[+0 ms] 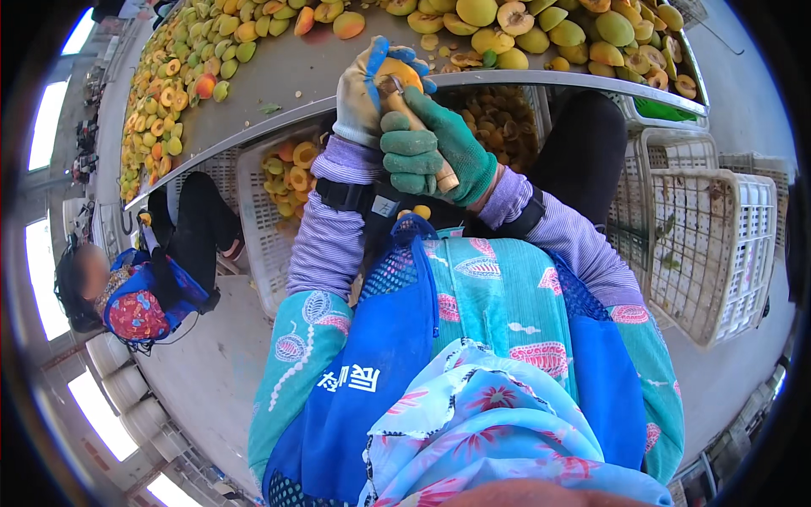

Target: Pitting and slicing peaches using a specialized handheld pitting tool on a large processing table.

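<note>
Just off the table's near edge, my left hand point(365, 91), in a white and blue work glove, closes round a yellow-orange peach point(404, 73). My right hand point(448, 150) wears a green glove and grips a wooden-handled tool point(447, 177), its end sticking out below the fist. The tool's dark working end meets the peach; its exact shape is hard to make out. Both hands are close together above a crate of cut fruit point(500, 127) under the table.
Across the metal table point(291, 72) lie heaps of whole and halved peaches point(583, 35), left and right. Below it stands a white crate point(253, 182) holding fruit halves. Stacked plastic crates point(705, 245) are at my right. At left, another person point(139, 291) sits by the table.
</note>
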Demonstrator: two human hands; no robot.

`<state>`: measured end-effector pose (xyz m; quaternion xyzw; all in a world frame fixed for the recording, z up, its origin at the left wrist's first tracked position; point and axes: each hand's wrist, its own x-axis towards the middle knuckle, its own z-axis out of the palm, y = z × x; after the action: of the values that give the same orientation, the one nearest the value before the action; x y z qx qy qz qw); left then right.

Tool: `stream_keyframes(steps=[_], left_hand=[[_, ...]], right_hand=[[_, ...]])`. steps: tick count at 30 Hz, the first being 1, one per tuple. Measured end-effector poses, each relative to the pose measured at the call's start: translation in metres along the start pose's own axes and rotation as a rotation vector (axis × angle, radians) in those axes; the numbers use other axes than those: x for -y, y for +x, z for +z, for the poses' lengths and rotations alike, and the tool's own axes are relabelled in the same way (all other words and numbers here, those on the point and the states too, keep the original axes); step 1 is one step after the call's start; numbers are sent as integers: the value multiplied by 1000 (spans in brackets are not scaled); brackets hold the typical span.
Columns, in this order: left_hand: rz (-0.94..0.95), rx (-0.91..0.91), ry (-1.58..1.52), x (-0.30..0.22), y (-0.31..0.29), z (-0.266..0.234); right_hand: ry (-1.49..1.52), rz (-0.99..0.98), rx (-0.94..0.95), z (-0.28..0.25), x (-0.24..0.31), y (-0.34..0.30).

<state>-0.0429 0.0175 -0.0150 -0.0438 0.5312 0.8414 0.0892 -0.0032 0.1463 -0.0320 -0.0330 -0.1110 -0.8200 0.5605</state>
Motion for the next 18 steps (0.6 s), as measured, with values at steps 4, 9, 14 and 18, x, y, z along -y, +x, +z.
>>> stream_keyframes(steps=[4,9,14,18], left_hand=[[5,173,419,-10,0,-11],[19,192,61,-1,9,-13],[114,154,135,2,3,-17],[57,25,298,4,1,-27]], right_hand=[[-192,151,-106,-5,10,-10],[-31,50,43,-8,4,4],[-112,82,-16,-4,10,4],[-767,170,-544,12,26,-3]])
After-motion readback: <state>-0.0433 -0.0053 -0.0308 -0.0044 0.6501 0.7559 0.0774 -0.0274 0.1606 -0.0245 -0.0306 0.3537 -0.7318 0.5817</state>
